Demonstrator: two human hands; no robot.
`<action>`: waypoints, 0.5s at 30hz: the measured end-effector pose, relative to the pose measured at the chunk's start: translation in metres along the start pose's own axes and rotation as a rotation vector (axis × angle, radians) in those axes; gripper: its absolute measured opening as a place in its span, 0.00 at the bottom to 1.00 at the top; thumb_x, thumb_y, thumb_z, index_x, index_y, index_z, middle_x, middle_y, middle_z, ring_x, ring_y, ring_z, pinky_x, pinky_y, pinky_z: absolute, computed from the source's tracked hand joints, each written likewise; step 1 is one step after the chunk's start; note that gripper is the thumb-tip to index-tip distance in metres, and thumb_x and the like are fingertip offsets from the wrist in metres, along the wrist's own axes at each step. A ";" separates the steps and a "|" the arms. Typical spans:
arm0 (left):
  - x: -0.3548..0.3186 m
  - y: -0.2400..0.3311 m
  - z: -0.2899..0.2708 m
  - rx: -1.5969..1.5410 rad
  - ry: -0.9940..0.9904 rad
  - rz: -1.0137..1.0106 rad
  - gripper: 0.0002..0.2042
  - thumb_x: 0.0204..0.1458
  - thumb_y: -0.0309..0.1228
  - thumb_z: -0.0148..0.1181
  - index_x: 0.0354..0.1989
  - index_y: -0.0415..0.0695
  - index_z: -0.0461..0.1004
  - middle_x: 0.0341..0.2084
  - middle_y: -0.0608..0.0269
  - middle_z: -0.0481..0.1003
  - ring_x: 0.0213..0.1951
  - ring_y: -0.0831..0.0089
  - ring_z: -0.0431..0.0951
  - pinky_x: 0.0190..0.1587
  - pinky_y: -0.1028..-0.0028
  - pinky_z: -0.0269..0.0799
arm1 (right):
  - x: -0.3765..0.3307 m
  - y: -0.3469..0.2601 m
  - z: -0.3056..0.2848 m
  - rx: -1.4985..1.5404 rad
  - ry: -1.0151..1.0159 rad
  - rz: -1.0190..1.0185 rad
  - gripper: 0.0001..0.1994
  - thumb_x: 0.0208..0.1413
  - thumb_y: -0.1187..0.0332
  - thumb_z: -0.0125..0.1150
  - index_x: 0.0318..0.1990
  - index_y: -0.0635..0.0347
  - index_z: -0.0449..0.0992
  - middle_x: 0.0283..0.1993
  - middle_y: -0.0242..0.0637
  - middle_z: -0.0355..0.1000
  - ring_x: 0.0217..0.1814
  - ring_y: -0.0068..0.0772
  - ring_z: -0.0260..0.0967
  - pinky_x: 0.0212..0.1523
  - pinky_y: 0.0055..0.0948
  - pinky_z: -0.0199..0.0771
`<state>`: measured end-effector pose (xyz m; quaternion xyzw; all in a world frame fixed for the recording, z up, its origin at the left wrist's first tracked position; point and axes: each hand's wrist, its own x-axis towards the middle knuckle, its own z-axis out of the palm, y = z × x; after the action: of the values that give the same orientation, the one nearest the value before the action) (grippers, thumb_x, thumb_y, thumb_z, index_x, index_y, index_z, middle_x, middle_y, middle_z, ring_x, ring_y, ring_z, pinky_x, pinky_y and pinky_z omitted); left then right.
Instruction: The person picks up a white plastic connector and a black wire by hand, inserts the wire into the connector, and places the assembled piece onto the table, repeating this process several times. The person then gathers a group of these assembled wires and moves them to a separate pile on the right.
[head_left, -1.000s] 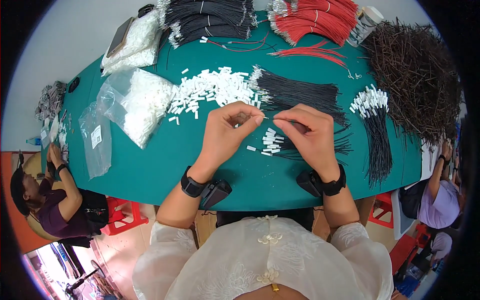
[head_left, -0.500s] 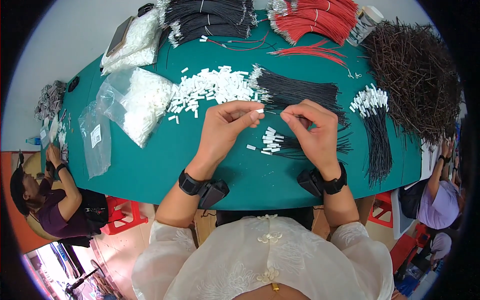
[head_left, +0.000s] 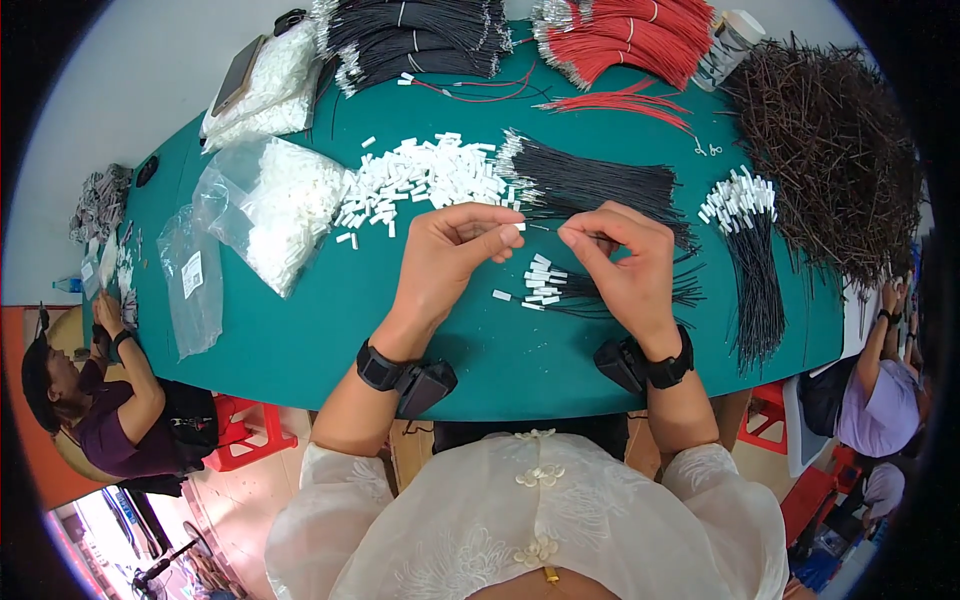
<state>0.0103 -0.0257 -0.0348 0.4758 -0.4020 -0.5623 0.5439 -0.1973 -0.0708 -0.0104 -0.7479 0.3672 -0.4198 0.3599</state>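
Between thumb and forefinger, my left hand [head_left: 462, 240] pinches a small white plastic connector housing [head_left: 520, 228]. Just to its right, my right hand [head_left: 625, 245] grips a thin black wire whose metal tip [head_left: 538, 227] points at the housing; a small gap seems to separate them. Beyond my hands lie a heap of loose white housings [head_left: 430, 175] and a bundle of black wires [head_left: 605, 185] with bare metal ends. Below my fingers is a small group of black wires with white housings [head_left: 545, 282] on their ends.
A larger bunch of housed black wires [head_left: 745, 250] lies right, beside a brown tangled pile [head_left: 825, 160]. Bags of white housings [head_left: 290, 205] stand left. Black bundles [head_left: 415, 40] and red bundles [head_left: 630, 40] line the back, near a jar [head_left: 730, 50]. A person [head_left: 90, 395] sits far left.
Almost nothing differs. Both hands keep their pinches and hold nearly the same place, the housing and wire tip still facing each other.
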 end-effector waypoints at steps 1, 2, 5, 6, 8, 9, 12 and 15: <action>0.000 0.000 0.000 -0.003 0.006 -0.008 0.09 0.56 0.22 0.65 0.45 0.35 0.81 0.32 0.58 0.83 0.33 0.77 0.80 0.39 0.79 0.76 | 0.000 0.000 0.000 0.000 -0.001 -0.007 0.03 0.52 0.77 0.68 0.34 0.67 0.81 0.26 0.31 0.73 0.25 0.17 0.63 0.26 0.19 0.60; 0.001 0.000 0.000 -0.002 0.006 -0.006 0.09 0.56 0.22 0.65 0.45 0.35 0.81 0.32 0.58 0.83 0.33 0.77 0.80 0.39 0.79 0.76 | 0.000 0.000 0.000 0.001 0.000 -0.009 0.03 0.52 0.77 0.68 0.34 0.67 0.81 0.26 0.31 0.73 0.25 0.17 0.63 0.26 0.19 0.60; 0.001 -0.004 0.001 -0.032 0.028 -0.017 0.09 0.55 0.21 0.65 0.44 0.35 0.81 0.33 0.57 0.83 0.33 0.77 0.80 0.39 0.79 0.76 | -0.002 -0.001 -0.002 -0.025 0.006 0.015 0.03 0.52 0.77 0.68 0.34 0.66 0.81 0.26 0.30 0.72 0.25 0.17 0.62 0.25 0.19 0.59; 0.001 -0.005 0.000 -0.031 0.028 -0.015 0.09 0.55 0.21 0.65 0.44 0.35 0.81 0.33 0.57 0.83 0.33 0.77 0.80 0.39 0.79 0.76 | -0.002 -0.002 -0.001 -0.025 0.008 0.012 0.03 0.52 0.77 0.68 0.34 0.66 0.81 0.26 0.30 0.72 0.25 0.17 0.62 0.25 0.19 0.59; 0.000 -0.005 -0.001 -0.039 0.015 -0.014 0.09 0.55 0.22 0.66 0.44 0.35 0.82 0.33 0.57 0.83 0.33 0.77 0.81 0.39 0.79 0.76 | -0.003 -0.002 -0.001 -0.030 0.007 0.027 0.03 0.52 0.77 0.69 0.34 0.66 0.82 0.26 0.30 0.72 0.24 0.16 0.61 0.24 0.19 0.57; 0.000 -0.005 -0.002 -0.043 0.008 -0.014 0.09 0.55 0.22 0.66 0.44 0.35 0.82 0.33 0.57 0.83 0.33 0.77 0.81 0.39 0.79 0.76 | -0.002 -0.002 -0.001 -0.032 0.007 0.035 0.03 0.52 0.77 0.69 0.34 0.66 0.82 0.25 0.30 0.72 0.24 0.15 0.60 0.24 0.19 0.56; -0.001 -0.005 0.002 -0.064 0.031 -0.016 0.09 0.54 0.22 0.67 0.44 0.36 0.82 0.33 0.57 0.83 0.33 0.77 0.80 0.39 0.79 0.76 | -0.003 0.000 0.000 -0.021 0.014 0.030 0.03 0.52 0.77 0.69 0.33 0.66 0.82 0.25 0.29 0.72 0.23 0.15 0.59 0.24 0.19 0.55; -0.001 -0.004 0.003 -0.100 0.044 -0.026 0.10 0.54 0.23 0.67 0.44 0.36 0.82 0.33 0.58 0.83 0.33 0.77 0.80 0.39 0.79 0.76 | -0.002 -0.001 0.001 -0.020 0.021 0.023 0.03 0.51 0.77 0.69 0.33 0.65 0.82 0.25 0.29 0.72 0.23 0.15 0.58 0.23 0.19 0.54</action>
<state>0.0068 -0.0249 -0.0385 0.4653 -0.3551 -0.5782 0.5684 -0.1970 -0.0683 -0.0110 -0.7428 0.3835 -0.4199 0.3532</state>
